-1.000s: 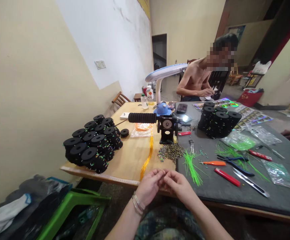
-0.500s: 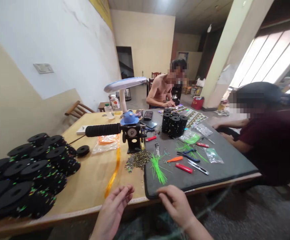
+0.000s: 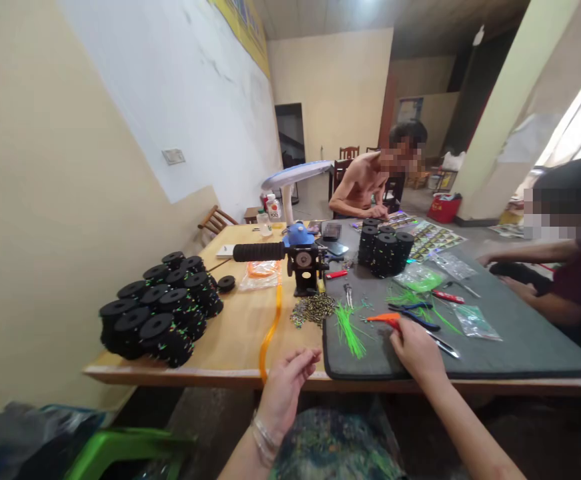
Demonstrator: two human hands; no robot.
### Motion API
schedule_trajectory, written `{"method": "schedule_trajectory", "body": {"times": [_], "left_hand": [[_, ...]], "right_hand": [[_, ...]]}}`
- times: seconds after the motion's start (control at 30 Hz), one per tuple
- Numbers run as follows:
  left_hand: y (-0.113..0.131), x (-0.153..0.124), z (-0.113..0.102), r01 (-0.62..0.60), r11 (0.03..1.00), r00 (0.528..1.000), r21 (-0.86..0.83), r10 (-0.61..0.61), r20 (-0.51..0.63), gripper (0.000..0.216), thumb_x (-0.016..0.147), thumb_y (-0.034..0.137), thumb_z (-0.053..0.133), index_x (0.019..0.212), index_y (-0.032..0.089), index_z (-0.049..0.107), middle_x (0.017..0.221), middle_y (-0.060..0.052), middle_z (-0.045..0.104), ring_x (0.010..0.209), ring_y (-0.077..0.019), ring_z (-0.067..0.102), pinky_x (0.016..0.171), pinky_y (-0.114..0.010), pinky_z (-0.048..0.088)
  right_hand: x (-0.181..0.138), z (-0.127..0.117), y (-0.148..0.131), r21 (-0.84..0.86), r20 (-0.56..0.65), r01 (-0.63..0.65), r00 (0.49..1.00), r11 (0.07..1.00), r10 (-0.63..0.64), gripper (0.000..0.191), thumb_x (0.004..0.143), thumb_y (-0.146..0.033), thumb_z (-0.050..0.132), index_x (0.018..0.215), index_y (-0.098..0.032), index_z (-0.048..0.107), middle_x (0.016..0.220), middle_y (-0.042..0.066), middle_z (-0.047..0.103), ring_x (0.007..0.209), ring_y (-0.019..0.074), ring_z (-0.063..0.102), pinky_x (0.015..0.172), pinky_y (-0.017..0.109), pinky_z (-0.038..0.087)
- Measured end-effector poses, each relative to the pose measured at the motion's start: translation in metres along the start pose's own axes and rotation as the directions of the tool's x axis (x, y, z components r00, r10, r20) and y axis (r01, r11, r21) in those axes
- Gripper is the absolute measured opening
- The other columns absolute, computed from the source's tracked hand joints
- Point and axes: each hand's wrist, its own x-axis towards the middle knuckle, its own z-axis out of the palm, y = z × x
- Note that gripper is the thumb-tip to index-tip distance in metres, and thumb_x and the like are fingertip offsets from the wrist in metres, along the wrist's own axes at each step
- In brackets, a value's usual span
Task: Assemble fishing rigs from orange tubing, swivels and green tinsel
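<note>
- R hand (image 3: 417,348) lay on mat (image 3: 520,340), fingers bent down by orange tool (image 3: 381,319); grip: can't tell.
- L hand (image 3: 286,385) hung at surface (image 3: 230,337) edge, fingers slack, holding nothing, just beside strip (image 3: 269,333).
- Green strands (image 3: 347,330) lay btw hands.

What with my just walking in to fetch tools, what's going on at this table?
A person at the wooden table has the right hand on the dark mat, fingers at an orange-handled tool; whether it is gripped is unclear. The left hand hovers open at the near edge, beside an orange strip. Nearby lie green strands, small metal pieces and black spools. Two other people, one across, one at the right, work there too.
</note>
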Motion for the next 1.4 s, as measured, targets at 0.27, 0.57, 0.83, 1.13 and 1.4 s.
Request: {"method": "schedule_trajectory", "body": {"times": [0.27, 0.57, 0.83, 1.13, 1.4], "left_hand": [[-0.002, 0.0, 0.016, -0.077, 0.996, 0.997, 0.054, 0.076, 0.016, 0.025, 0.056, 0.033, 0.083, 0.071, 0.015, 0.076, 0.095, -0.011, 0.075, 0.099, -0.0221, 0.062, 0.088, -0.029, 0.043], [-0.001, -0.005, 0.025, -0.121, 0.989, 0.992, 0.088, 0.119, 0.034, 0.023, 0.056, 0.034, 0.082, 0.069, 0.016, 0.076, 0.091, -0.01, 0.075, 0.11, -0.0273, 0.058, 0.094, -0.033, 0.04], [-0.003, -0.003, 0.024, -0.142, 0.981, 0.99, 0.13, 0.139, 0.03, 0.026, 0.057, 0.037, 0.082, 0.07, 0.016, 0.076, 0.103, -0.011, 0.074, 0.113, -0.03, 0.054, 0.103, -0.04, 0.034], [-0.005, -0.004, 0.022, -0.162, 0.976, 0.987, 0.145, 0.158, 0.039, 0.024, 0.059, 0.037, 0.08, 0.068, 0.015, 0.075, 0.104, -0.012, 0.073, 0.113, -0.0313, 0.055, 0.104, -0.042, 0.032], [-0.002, -0.001, 0.022, -0.163, 0.974, 0.986, 0.158, 0.158, 0.044, 0.027, 0.059, 0.038, 0.08, 0.073, 0.015, 0.076, 0.104, -0.012, 0.073, 0.114, -0.0317, 0.054, 0.104, -0.042, 0.032]], "right_hand": [[-0.046, 0.006, -0.099, 0.831, 0.51, -0.523, 0.852, 0.187, 0.117, 0.048, 0.081, -0.065, 0.043, 0.065, -0.021, 0.052, 0.047, -0.005, 0.039, 0.041, 0.0092, 0.031, 0.041, 0.023, 0.021], [-0.037, 0.016, -0.142, 0.793, 0.59, -0.604, 0.795, 0.082, 0.142, 0.06, 0.076, -0.072, 0.043, 0.045, -0.02, 0.047, 0.037, -0.005, 0.029, 0.036, 0.0071, 0.021, 0.038, 0.024, 0.014], [-0.043, 0.018, -0.149, 0.783, 0.607, -0.615, 0.788, 0.088, 0.109, 0.057, 0.075, -0.069, 0.041, 0.045, -0.021, 0.046, 0.037, -0.004, 0.03, 0.038, 0.0087, 0.024, 0.04, 0.024, 0.016], [-0.035, 0.014, -0.15, 0.785, 0.601, -0.616, 0.784, 0.069, 0.154, 0.048, 0.077, -0.059, 0.042, 0.049, -0.02, 0.044, 0.039, -0.007, 0.03, 0.038, 0.0061, 0.022, 0.038, 0.021, 0.014], [-0.036, 0.017, -0.152, 0.774, 0.609, -0.62, 0.785, 0.133, 0.116, 0.053, 0.076, -0.062, 0.039, 0.045, -0.02, 0.045, 0.035, -0.005, 0.032, 0.036, 0.0072, 0.028, 0.037, 0.021, 0.016]]}}
